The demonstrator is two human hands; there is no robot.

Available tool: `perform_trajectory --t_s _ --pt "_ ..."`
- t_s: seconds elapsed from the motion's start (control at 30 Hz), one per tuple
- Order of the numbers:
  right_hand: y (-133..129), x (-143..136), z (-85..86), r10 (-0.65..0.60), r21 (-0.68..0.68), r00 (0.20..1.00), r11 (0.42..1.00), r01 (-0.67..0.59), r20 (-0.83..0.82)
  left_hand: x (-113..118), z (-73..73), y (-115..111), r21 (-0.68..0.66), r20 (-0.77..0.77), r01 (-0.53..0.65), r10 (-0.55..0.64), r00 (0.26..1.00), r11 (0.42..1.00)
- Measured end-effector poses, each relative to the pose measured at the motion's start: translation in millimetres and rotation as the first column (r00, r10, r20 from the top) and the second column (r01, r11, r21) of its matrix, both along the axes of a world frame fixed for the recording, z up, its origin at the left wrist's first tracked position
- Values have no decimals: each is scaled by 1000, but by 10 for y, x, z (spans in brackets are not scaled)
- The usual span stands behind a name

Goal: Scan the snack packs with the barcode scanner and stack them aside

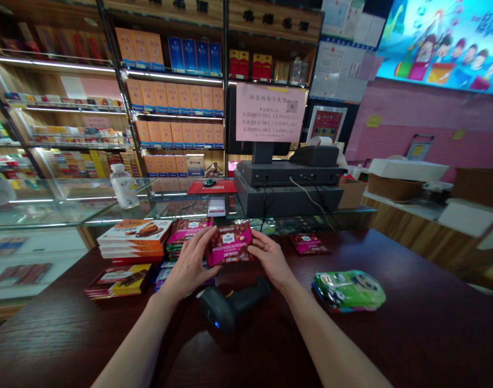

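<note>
Between my two hands a pink and brown packet of hazelnut chocolate is held up off the counter, its printed front facing me. My left hand grips its left edge, and the fingers of my right hand close on its right edge. Just below lies a dark barcode scanner with a blue light. Behind my left hand is a stack of similar pink packets, with purple packets in front of it, partly covered. Another pink packet lies flat to the right of my right hand.
White and orange boxes and red-yellow chocolate bars are stacked at left. Green packets lie at right on the dark counter. Beyond stand a plastic bottle, a phone and a till on glass.
</note>
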State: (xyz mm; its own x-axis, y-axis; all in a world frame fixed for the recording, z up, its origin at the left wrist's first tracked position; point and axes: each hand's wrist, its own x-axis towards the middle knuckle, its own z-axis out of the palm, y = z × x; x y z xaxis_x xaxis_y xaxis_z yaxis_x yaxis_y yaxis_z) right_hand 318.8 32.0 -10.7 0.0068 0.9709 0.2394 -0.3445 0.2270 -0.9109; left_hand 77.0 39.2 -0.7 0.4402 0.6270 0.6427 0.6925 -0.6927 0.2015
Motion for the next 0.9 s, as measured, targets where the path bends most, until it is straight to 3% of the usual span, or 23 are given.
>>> perform_trajectory --t_s 0.33,0.53,0.7,0.9 --pt "-91 75 89 53 190 989 979 -79 140 -4 26 8 -33 147 93 -88 985 995" --pt "-33 120 9 -148 293 940 955 54 308 25 87 -45 -123 232 133 -102 967 983" --pt "8 142 -104 -353 396 859 897 197 371 22 103 -71 -195 309 134 -69 949 972" --pt "-42 111 -51 -477 437 793 848 301 379 63 64 -24 -180 474 154 -51 879 972"
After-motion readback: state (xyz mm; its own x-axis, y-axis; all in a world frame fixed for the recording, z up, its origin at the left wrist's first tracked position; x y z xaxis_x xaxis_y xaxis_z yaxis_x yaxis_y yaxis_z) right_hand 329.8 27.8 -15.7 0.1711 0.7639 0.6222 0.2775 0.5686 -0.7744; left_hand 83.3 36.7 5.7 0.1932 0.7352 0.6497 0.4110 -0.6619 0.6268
